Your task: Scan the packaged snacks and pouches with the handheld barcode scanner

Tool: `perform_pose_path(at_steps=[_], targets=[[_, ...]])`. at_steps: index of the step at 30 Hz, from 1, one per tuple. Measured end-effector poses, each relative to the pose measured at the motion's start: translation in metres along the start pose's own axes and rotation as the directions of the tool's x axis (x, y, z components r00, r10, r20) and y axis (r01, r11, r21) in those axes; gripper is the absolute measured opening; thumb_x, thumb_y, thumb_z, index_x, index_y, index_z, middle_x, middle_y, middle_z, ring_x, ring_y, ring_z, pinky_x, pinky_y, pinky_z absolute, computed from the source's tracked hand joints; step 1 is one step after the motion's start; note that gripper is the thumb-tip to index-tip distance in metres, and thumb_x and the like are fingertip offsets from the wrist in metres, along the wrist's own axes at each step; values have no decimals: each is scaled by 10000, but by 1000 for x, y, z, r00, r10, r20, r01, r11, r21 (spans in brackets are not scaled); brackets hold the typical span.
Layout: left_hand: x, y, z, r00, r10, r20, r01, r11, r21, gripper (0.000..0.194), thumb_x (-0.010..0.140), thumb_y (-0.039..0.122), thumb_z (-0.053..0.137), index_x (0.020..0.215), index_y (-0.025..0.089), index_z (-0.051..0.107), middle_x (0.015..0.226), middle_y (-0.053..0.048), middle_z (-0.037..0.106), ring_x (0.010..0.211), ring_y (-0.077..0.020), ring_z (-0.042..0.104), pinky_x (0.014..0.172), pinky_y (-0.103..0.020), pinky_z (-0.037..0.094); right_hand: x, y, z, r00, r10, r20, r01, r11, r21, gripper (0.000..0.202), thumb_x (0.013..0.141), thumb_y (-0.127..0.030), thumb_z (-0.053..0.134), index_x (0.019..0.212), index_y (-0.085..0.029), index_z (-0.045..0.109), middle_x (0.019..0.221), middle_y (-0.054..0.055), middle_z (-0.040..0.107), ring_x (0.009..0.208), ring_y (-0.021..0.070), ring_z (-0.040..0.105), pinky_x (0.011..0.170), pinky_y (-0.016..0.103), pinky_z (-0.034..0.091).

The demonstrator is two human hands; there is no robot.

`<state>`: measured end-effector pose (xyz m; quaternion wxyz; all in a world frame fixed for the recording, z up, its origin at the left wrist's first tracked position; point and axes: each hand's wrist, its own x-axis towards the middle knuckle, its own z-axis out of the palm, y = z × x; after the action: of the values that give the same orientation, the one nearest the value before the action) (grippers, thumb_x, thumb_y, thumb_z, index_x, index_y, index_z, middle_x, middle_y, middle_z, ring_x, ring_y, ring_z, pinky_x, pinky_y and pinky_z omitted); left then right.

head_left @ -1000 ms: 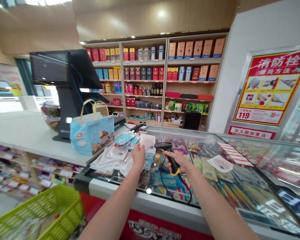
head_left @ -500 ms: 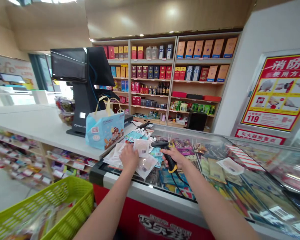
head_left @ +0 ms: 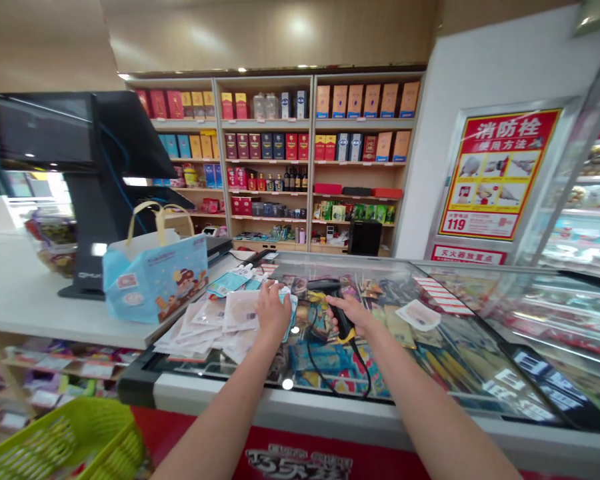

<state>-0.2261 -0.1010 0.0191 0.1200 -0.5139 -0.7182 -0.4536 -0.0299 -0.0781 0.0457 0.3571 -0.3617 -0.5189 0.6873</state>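
Observation:
My right hand [head_left: 353,315] is wrapped around the handle of a black and yellow barcode scanner [head_left: 341,323]; its head points left over the glass top. The scanner's cord loops down below it. My left hand [head_left: 273,310] has its fingers curled over a light-blue packet [head_left: 291,312], partly hidden behind them. Beside that hand, to the left, spreads a pile of flat white packets [head_left: 200,320], some with barcodes. Behind the pile lie more blue packets with white caps [head_left: 230,281]. One white packet [head_left: 418,315] lies apart on the glass to the right.
The glass-topped freezer [head_left: 220,383] holds colourful packaged goods. On the left counter [head_left: 10,293] stand a black checkout terminal [head_left: 87,220] and a light-blue bag [head_left: 155,277]. A green basket [head_left: 65,433] is at lower left. Shelves of boxes [head_left: 265,147] line the back.
The view has turned right. My left hand has shifted from the white packets rightward to the blue packet. My right hand still holds the scanner.

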Motion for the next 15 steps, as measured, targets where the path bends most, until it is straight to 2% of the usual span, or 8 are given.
perform_pose_path(at_steps=[4,9,11,13,15], targets=[[-11,57,44,969,150,195,-136,987,-84,237,822,198,563,1052,199,621,1255,-121,566,1204,-257,530,929,-378,448,-19,-4,-45,995,-42,-95,46,998,37,322,725,-389,726,718,-196,468,487,-57,540,366,85,468,370,222,421],[-36,135,94,858,212,468,-179,977,-114,300,848,279,562,1132,189,589,1180,-136,622,1156,-269,564,924,-388,435,-42,-8,-104,967,-80,-243,102,992,79,293,718,-376,728,771,-186,513,495,-60,549,364,84,471,360,216,418],[-48,164,113,812,231,535,-184,973,-141,340,851,305,560,1167,180,576,1143,-151,646,1140,-290,575,924,-412,426,-48,-9,-124,950,-110,-291,143,985,93,290,718,-379,728,786,-177,532,495,-59,548,363,82,468,357,213,419],[-59,188,132,779,253,574,-191,967,-167,329,844,262,552,1159,170,580,1089,-160,669,1104,-298,596,913,-420,422,-51,-10,-139,933,-140,-332,188,975,116,301,707,-384,736,789,-172,539,484,-62,541,361,78,467,356,206,419],[-67,205,150,773,250,582,-158,966,-205,290,820,195,554,1105,167,600,1008,-153,691,1052,-283,621,893,-396,427,-53,-11,-149,917,-157,-367,226,962,152,327,682,-390,756,799,-174,539,476,-71,535,356,71,461,358,198,422]])
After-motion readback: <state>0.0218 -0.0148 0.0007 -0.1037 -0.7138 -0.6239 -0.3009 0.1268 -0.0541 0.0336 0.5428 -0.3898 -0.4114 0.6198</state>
